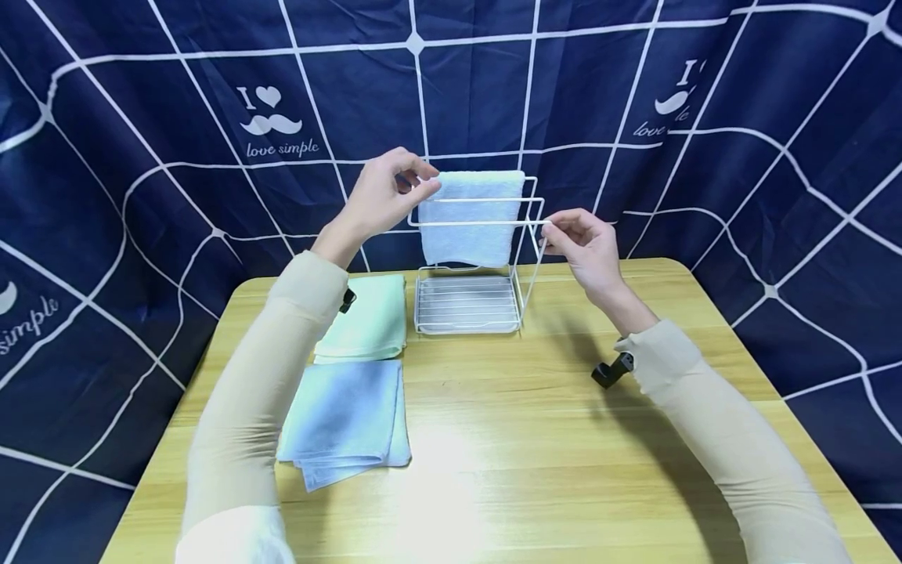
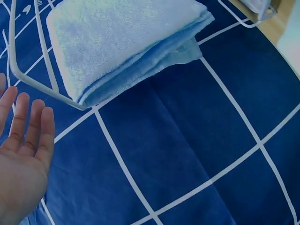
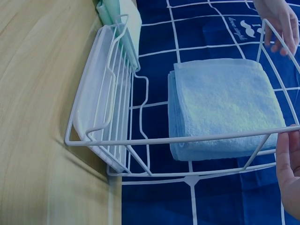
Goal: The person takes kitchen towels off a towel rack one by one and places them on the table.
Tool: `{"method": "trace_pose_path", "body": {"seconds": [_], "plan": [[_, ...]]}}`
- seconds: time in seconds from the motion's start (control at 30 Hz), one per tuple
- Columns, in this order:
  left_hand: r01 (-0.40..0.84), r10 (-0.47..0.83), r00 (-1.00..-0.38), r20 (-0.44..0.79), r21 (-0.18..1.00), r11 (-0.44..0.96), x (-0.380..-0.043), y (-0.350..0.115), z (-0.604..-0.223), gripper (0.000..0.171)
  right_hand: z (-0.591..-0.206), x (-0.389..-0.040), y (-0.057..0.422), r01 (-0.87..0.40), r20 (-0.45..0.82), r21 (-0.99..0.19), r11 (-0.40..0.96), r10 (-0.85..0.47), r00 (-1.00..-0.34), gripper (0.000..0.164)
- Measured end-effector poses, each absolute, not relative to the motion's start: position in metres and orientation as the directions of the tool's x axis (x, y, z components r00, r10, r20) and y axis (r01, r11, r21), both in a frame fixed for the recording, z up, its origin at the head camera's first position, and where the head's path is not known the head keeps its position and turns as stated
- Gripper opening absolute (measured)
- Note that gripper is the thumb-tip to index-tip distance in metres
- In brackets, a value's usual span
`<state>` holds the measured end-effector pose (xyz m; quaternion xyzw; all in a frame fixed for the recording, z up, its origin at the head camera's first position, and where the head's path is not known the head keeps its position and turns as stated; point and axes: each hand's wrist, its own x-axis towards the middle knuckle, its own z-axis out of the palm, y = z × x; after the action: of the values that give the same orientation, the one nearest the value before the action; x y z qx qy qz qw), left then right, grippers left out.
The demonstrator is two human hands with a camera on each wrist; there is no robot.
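Note:
A white wire rack [image 1: 486,224] stands at the back of the table, with a tray [image 1: 465,304] in its base. A folded light-blue towel [image 1: 468,244] hangs over its rear bar. At the rack's front right top corner, my right hand [image 1: 585,249] pinches the wire between thumb and fingers. My left hand [image 1: 387,188] is raised by the rack's upper left end, thumb and index finger near the towel's top corner. In the left wrist view, that hand's fingers [image 2: 33,129] are extended beside the wire and hold nothing.
Left of the rack lies a folded mint-green towel [image 1: 366,317]. In front of it is a folded blue towel [image 1: 345,411]. Both lie on the wooden table [image 1: 535,439]. A dark blue curtain [image 1: 472,86] with white lines hangs close behind the rack.

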<state>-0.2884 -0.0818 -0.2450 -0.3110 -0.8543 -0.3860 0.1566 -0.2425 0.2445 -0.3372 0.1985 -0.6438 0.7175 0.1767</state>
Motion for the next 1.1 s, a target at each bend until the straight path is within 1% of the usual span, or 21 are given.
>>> {"method": "trace_pose_path", "body": {"seconds": [0.37, 0.57, 0.67, 0.73, 1.1], "plan": [[0.605, 0.405, -0.796, 0.45, 0.565, 0.561, -0.313, -0.064, -0.245, 0.029, -0.338, -0.243, 0.245, -0.506, 0.509, -0.857, -0.101, -0.006, -0.861, 0.007], [0.54, 0.384, -0.842, 0.379, 0.583, 0.607, -0.322, -0.061, -0.247, 0.032, -0.338, -0.242, 0.244, -0.508, 0.511, -0.855, -0.104, -0.003, -0.859, 0.009], [0.521, 0.381, -0.853, 0.356, 0.587, 0.62, -0.327, -0.062, -0.248, 0.035, -0.338, -0.242, 0.244, -0.508, 0.51, -0.855, -0.103, 0.0, -0.86, 0.006], [0.509, 0.377, -0.861, 0.342, 0.588, 0.629, -0.33, -0.063, -0.249, 0.036, -0.338, -0.242, 0.243, -0.505, 0.507, -0.858, -0.098, 0.001, -0.862, 0.008], [0.461, 0.362, -0.886, 0.289, 0.638, 0.617, -0.341, -0.058, -0.252, 0.036, -0.338, -0.242, 0.244, -0.515, 0.517, -0.854, -0.08, -0.007, -0.856, 0.006]]}}
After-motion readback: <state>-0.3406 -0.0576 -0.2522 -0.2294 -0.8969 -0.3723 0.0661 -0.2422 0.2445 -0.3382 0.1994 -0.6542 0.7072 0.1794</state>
